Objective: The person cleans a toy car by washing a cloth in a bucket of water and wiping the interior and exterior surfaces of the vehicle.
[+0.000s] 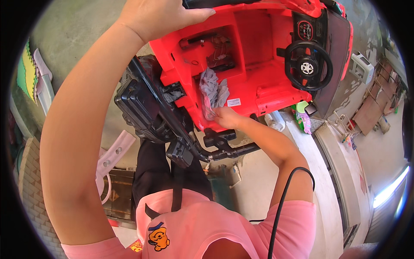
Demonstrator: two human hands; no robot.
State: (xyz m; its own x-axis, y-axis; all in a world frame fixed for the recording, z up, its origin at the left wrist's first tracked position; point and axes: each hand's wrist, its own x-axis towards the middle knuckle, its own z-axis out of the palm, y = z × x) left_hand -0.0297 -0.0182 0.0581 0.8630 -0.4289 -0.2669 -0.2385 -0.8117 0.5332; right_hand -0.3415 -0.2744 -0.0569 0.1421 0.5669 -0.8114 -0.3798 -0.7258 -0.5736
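Note:
A grey, crumpled cloth (212, 87) with a pinkish end lies against the red plastic body (194, 77) of a ride-on toy car. My right hand (228, 117) grips its lower end, at the near side of the seat area. At the top edge of the view, my left hand (158, 16) is beside a black part (220, 3) of the car, thumb stretched out. Its fingers are cut off, so its grip is hidden. Between my hands an open compartment (221, 51) in the seat shows loose wires. A black steering wheel (308, 65) faces the seat from the right.
A black tubular bar (161, 110) crosses the car's rear near my legs, beside a black spare-wheel-like part (139, 103). A black cable (282, 207) loops over my right arm. Colourful packets (302, 118) and a grey plastic stool (363, 68) stand beyond the car.

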